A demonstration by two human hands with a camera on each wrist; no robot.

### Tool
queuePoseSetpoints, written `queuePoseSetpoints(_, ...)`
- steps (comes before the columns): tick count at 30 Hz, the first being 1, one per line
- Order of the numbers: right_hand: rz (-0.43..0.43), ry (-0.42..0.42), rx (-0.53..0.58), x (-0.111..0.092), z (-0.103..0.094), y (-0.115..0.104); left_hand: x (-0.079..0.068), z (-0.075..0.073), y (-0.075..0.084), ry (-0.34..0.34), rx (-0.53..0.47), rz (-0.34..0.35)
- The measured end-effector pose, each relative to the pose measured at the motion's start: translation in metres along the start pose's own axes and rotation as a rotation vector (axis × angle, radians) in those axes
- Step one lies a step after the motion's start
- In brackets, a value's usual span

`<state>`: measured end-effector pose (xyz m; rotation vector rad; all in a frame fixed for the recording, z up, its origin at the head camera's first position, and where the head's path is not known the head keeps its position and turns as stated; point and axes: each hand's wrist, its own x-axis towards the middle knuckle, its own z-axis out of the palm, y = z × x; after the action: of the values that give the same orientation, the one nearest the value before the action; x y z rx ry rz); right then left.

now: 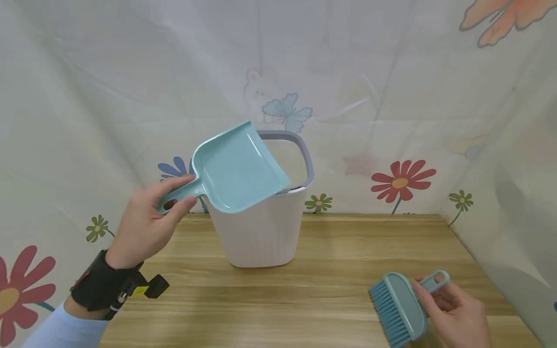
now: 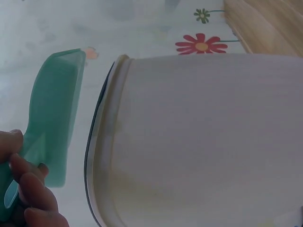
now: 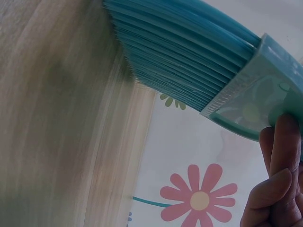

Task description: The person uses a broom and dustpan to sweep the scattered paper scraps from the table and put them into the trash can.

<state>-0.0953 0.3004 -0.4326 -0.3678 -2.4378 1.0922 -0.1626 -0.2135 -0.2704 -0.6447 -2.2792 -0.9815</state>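
My left hand [image 1: 150,220] grips the handle of a light teal dustpan [image 1: 239,169], whose pan is tilted over the mouth of a white bin [image 1: 261,237] with a grey rim [image 1: 308,159]. No debris shows on the pan's face. In the left wrist view the dustpan [image 2: 54,113] stands apart from the bin's rim, seen from below. Low on the right, my right hand [image 1: 457,311] holds a small teal hand brush [image 1: 400,307] by its handle. The brush's blue bristles [image 3: 184,52] point left, close over the wooden tabletop in the right wrist view.
The bin stands on a wood-grain table [image 1: 348,261] near its back edge. A pale curtain [image 1: 370,72] printed with flowers and a butterfly surrounds the table at the back and both sides. A black strap with a small camera [image 1: 156,286] sits on the left wrist.
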Motion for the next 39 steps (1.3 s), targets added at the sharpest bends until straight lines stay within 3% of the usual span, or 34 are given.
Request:
queuePoseSetpoints(7,0.031,-0.023,-0.018,0.001,0.001,-0.001,-0.03,0.008,0.005,-0.063,-0.035,-0.063)
queuePoseSetpoints(16,-0.013,0.017,0.029,-0.001,-0.001,-0.001,-0.068,0.025,0.005,-0.107,-0.187,-0.015)
queuePoseSetpoints(21,-0.015,0.019,0.024,-0.001,-0.001,-0.002,-0.089,0.035,0.001,-0.165,-0.233,-0.046)
queuePoseSetpoints(31,0.033,-0.008,-0.014,0.0,0.0,-0.003,-0.124,0.074,-0.018,-0.326,-0.369,-0.182)
queuePoseSetpoints(34,0.023,-0.016,-0.015,-0.002,0.002,-0.004,-0.134,0.087,-0.025,-0.38,-0.403,-0.22)
queuePoseSetpoints(39,-0.045,-0.017,-0.001,-0.007,0.006,-0.012,-0.151,0.105,-0.037,-0.468,-0.421,-0.227)
